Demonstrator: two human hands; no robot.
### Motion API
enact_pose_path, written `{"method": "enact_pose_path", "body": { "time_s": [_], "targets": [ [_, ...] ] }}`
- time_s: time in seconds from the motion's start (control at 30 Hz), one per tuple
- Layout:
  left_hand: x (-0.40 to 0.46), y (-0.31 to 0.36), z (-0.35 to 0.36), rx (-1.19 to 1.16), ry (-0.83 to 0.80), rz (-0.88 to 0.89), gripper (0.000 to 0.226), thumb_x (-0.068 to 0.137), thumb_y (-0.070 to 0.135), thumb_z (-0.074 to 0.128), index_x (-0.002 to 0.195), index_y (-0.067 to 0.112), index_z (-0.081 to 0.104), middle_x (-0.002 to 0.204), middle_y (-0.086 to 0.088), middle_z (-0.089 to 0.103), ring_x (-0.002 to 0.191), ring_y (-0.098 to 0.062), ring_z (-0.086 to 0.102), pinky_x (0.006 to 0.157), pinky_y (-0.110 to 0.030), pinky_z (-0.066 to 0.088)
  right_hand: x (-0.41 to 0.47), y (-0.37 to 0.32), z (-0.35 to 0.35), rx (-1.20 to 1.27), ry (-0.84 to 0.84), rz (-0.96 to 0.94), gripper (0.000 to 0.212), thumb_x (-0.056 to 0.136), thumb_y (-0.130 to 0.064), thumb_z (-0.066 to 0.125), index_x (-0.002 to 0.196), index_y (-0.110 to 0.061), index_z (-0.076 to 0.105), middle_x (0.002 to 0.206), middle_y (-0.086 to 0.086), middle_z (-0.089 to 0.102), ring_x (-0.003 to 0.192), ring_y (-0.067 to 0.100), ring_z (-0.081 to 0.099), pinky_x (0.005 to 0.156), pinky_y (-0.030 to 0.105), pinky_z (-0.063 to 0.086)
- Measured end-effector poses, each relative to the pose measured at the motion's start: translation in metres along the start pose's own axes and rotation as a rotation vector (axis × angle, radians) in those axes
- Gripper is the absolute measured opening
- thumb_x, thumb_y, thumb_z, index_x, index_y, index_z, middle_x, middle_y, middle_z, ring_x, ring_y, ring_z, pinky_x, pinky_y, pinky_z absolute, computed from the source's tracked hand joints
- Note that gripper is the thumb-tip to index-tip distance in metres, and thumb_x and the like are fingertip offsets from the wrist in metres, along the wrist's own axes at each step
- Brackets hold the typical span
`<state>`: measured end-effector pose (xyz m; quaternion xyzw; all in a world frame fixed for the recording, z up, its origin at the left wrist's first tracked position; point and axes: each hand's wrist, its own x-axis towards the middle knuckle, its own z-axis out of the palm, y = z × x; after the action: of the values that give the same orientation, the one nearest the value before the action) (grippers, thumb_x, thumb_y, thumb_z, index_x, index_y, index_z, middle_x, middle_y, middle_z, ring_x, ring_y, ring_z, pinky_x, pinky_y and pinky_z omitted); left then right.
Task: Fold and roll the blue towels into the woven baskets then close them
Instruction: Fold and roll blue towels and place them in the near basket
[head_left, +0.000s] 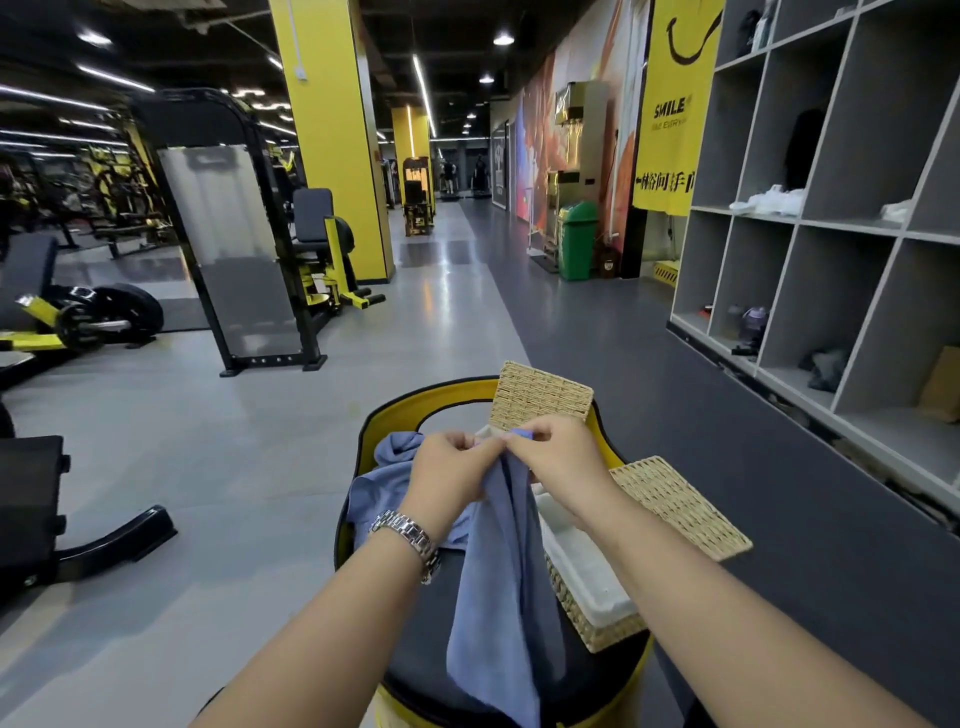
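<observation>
holding a blue towel (501, 582) up by its top edge, we see both hands meeting just above the yellow-rimmed black stool (415, 644). left hand (449, 475) pinches the towel's upper edge with fingers curled, clamped on the cloth; a metal watch (410, 540) sits on that wrist. right hand (558, 454) pinches the same edge right beside it, fingers curled on the fabric too, a small blue corner poking out above the thumb. fingertips of the two hands touch or nearly touch, we cannot tell which. the towel hangs straight down between the forearms, its lower end dropping past the front of the stool.

a second blue towel (382, 483) lies crumpled on the stool top, left of the hands, partly hidden by the left wrist. near woven basket (597, 608) sits on the stool's right side, open, white liner showing, its lid (680, 512) flipped out to the right. far woven basket (485, 434) is mostly hidden behind the hands, only a bit of white liner visible; its lid (543, 397) stands upright behind it.

grey cubby shelves (810, 218) run along the right, gym machines (234, 234) on the left, a green bin (576, 241) far back.
</observation>
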<state>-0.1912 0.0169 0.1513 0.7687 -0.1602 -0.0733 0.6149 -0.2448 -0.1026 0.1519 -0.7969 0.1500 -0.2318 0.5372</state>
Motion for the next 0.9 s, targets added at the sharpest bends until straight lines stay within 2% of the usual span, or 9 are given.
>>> {"method": "enact_pose_path", "body": {
  "time_s": [0.13, 0.23, 0.3, 0.4, 0.47, 0.53, 0.67, 0.8, 0.9],
  "targets": [
    [-0.007, 0.003, 0.0, -0.033, 0.019, 0.078, 0.028, 0.085, 0.023, 0.067, 0.064, 0.01, 0.054, 0.05, 0.002, 0.051, 0.052, -0.007, 0.048, 0.044, -0.019, 0.045, -0.009, -0.001, 0.001, -0.04, -0.017, -0.079, 0.013, 0.086, -0.02, 0.063, 0.081, -0.013, 0.072, 0.083, 0.007, 0.071, 0.086, 0.025, 0.066, 0.076, 0.044, 0.054],
    [-0.012, 0.005, -0.001, -0.046, -0.036, 0.145, 0.023, 0.09, 0.023, 0.061, 0.068, 0.016, 0.062, 0.061, -0.002, 0.062, 0.064, -0.011, 0.061, 0.065, -0.033, 0.058, -0.011, 0.0, -0.001, -0.052, -0.059, -0.133, 0.023, 0.087, -0.025, 0.057, 0.087, -0.007, 0.071, 0.085, 0.016, 0.068, 0.083, 0.027, 0.063, 0.073, 0.044, 0.052],
    [-0.014, 0.004, -0.001, -0.056, -0.086, 0.171, 0.022, 0.095, 0.019, 0.053, 0.077, 0.022, 0.066, 0.072, -0.005, 0.068, 0.072, -0.012, 0.066, 0.071, -0.032, 0.06, -0.012, 0.0, -0.004, -0.002, -0.11, -0.131, 0.028, 0.086, -0.029, 0.059, 0.088, -0.003, 0.069, 0.087, 0.023, 0.067, 0.077, 0.022, 0.061, 0.069, 0.039, 0.049],
    [-0.016, 0.0, -0.002, 0.056, -0.163, 0.288, 0.035, 0.097, 0.003, 0.04, 0.089, 0.025, 0.066, 0.091, -0.01, 0.07, 0.084, -0.01, 0.066, 0.078, -0.028, 0.057, -0.012, 0.005, -0.005, -0.023, -0.071, -0.133, 0.019, 0.081, -0.027, 0.071, 0.092, -0.012, 0.07, 0.086, 0.011, 0.072, 0.084, 0.021, 0.067, 0.075, 0.039, 0.054],
    [-0.02, 0.002, -0.002, 0.186, -0.173, 0.419, 0.041, 0.091, -0.011, 0.037, 0.097, 0.013, 0.069, 0.091, 0.002, 0.067, 0.082, 0.01, 0.06, 0.076, -0.01, 0.047, -0.011, 0.008, -0.005, -0.063, -0.037, -0.162, 0.011, 0.08, -0.021, 0.072, 0.089, -0.015, 0.071, 0.082, 0.007, 0.071, 0.083, 0.022, 0.066, 0.075, 0.042, 0.053],
    [-0.02, -0.001, -0.002, 0.238, -0.143, 0.485, 0.041, 0.086, -0.018, 0.035, 0.098, 0.004, 0.068, 0.087, 0.011, 0.06, 0.081, 0.013, 0.056, 0.073, -0.007, 0.041, -0.011, 0.007, -0.003, -0.133, -0.039, -0.216, 0.006, 0.082, -0.014, 0.068, 0.084, -0.008, 0.07, 0.08, 0.013, 0.067, 0.076, 0.024, 0.061, 0.07, 0.04, 0.049],
    [-0.012, -0.015, -0.015, 0.184, -0.022, 0.342, 0.024, 0.094, -0.002, 0.043, 0.102, 0.02, 0.049, 0.095, 0.0, 0.056, 0.075, 0.003, 0.053, 0.067, -0.014, 0.046, -0.013, 0.001, -0.01, -0.199, -0.071, -0.253, 0.009, 0.087, -0.013, 0.063, 0.092, -0.01, 0.07, 0.086, 0.006, 0.069, 0.084, 0.02, 0.062, 0.073, 0.034, 0.048],
    [-0.009, -0.029, -0.02, 0.345, -0.18, 0.45, 0.033, 0.091, 0.014, 0.055, 0.095, 0.047, 0.051, 0.1, -0.003, 0.066, 0.089, -0.023, 0.062, 0.08, -0.035, 0.051, -0.013, -0.003, -0.02, -0.128, -0.128, -0.234, 0.013, 0.09, -0.013, 0.06, 0.098, -0.017, 0.07, 0.092, -0.001, 0.069, 0.09, 0.009, 0.061, 0.073, 0.017, 0.047],
    [-0.01, -0.037, -0.016, 0.301, -0.251, 0.463, 0.013, 0.088, 0.028, 0.057, 0.098, 0.037, 0.058, 0.098, 0.006, 0.065, 0.091, -0.02, 0.062, 0.083, -0.038, 0.051, -0.014, -0.003, -0.021, -0.074, -0.135, -0.245, 0.013, 0.091, -0.012, 0.059, 0.09, -0.019, 0.07, 0.089, 0.0, 0.069, 0.086, 0.008, 0.061, 0.07, 0.015, 0.046]
  ]
}}
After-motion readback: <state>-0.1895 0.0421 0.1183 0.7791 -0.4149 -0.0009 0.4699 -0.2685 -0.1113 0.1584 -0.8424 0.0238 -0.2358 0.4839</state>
